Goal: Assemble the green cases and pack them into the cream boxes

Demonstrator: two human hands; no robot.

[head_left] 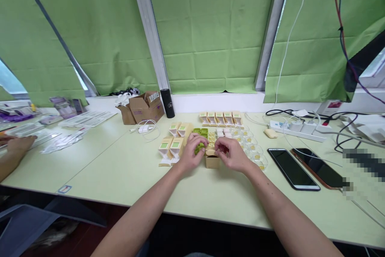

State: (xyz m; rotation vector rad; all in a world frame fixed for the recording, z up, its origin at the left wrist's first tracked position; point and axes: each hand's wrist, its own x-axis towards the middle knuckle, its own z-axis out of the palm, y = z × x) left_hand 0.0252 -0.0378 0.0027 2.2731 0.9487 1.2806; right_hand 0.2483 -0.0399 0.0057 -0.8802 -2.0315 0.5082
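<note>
Close to the table's front, a small brown cardboard box point(212, 162) stands between my two hands. My left hand point(193, 150) curls its fingers at the box's left upper edge. At the right upper edge my right hand point(232, 154) is closed, thumb and fingers pinched on the box's rim; the fingertips are partly hidden. Just behind the box lie small yellow pieces point(211, 136) in rows, with green cups point(201, 131) to their left and white pieces point(223, 132) to their right. Clear plastic cups with yellow centres point(249, 140) line up by my right hand.
Opened small boxes with green labels point(171, 147) stand at left, and more small boxes point(221, 119) behind. Two phones point(293, 168), a power strip point(296, 130) and cables lie right. A carton point(146, 108) and black bottle point(167, 103) stand back left. Another person's hand point(21, 143) is far left.
</note>
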